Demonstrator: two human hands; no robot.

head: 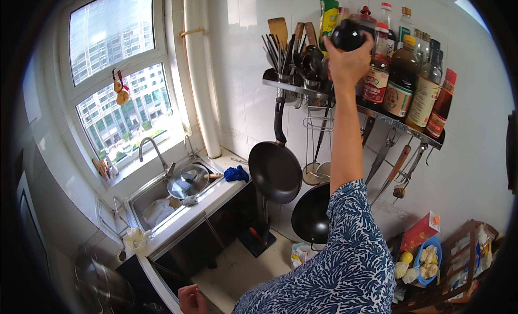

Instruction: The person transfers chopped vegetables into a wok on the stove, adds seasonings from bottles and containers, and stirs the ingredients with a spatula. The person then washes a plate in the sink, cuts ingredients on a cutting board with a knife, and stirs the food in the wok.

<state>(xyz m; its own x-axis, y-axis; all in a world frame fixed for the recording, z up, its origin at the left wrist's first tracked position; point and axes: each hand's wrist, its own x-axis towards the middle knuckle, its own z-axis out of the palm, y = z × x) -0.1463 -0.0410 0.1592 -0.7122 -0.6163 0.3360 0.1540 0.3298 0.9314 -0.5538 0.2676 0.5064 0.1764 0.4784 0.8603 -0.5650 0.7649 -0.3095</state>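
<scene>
My right hand [349, 65] is raised to the wall shelf, its fingers wrapped around a dark glass bottle [348, 35]. The bottle is blurred, with its base turned toward me. Sauce bottles stand just right of the hand, among them a red-capped bottle [375, 83] and a yellow-capped bottle [400, 85]. Left of it are black ladles [312, 63] in a metal holder and a green-and-yellow packet [328, 14]. Low at the bottom edge hangs my left hand [192, 300], partly cut off near the counter edge; whether it holds anything is unclear.
Under the metal shelf [404, 129] hang a frying pan [276, 172], a wok [311, 214] and several utensils. A sink [141, 206] with a glass lid [188, 181] lies below the window. A blue basket [429, 259] and a red carton [421, 232] stand at lower right.
</scene>
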